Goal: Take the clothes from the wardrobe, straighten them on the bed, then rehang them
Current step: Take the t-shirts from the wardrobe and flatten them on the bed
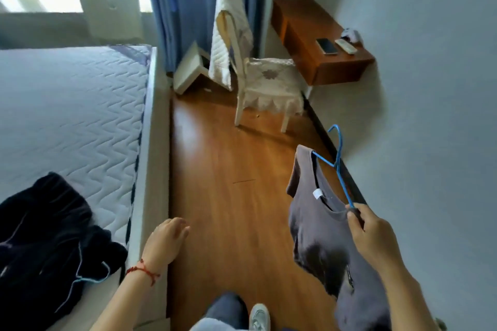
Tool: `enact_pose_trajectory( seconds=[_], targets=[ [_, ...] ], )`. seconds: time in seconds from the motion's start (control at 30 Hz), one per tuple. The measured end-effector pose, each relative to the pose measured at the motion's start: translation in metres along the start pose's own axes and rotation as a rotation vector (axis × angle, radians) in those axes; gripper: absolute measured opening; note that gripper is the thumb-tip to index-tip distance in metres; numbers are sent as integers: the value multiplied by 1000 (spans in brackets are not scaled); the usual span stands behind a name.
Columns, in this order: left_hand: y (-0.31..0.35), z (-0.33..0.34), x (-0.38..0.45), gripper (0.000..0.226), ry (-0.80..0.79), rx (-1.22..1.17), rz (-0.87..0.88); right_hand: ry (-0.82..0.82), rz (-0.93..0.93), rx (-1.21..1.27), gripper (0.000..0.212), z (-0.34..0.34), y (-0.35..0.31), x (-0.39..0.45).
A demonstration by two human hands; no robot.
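A grey T-shirt (320,226) hangs on a blue wire hanger (339,166) over the wooden floor at the right. My right hand (372,234) is shut on the hanger's lower arm and holds it tilted, hook pointing up and away. My left hand (166,239) hovers empty beside the bed's edge, fingers loosely curled and apart; a red string bracelet circles its wrist. A dark navy garment (45,244) lies crumpled on the quilted mattress (70,105) at the lower left, with a thin light-blue hanger wire showing on it. The wardrobe is out of view.
A white chair (258,72) with a draped cover stands ahead on the wooden floor (228,169). A brown wall shelf (317,43) carries a phone and a remote. Blue curtains hang behind. A white board leans by the curtain. The wall runs along my right.
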State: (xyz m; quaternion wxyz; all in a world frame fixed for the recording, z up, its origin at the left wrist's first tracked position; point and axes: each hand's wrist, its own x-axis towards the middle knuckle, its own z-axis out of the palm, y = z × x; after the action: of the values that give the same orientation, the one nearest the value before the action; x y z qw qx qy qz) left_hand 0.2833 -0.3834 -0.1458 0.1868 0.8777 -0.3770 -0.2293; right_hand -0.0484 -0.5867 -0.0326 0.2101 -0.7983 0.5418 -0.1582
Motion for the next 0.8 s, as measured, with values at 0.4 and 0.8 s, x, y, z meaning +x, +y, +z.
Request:
enact_pose_trajectory(
  seconds=[0.4,0.8],
  targets=[
    [-42,-5,69,34,5,-178,-420,-204,-181,55,23,87,-79,186],
    [-70,-91,288,37,-43,-206,-479,-242,-293,49,20,178,-233,378]
  ],
)
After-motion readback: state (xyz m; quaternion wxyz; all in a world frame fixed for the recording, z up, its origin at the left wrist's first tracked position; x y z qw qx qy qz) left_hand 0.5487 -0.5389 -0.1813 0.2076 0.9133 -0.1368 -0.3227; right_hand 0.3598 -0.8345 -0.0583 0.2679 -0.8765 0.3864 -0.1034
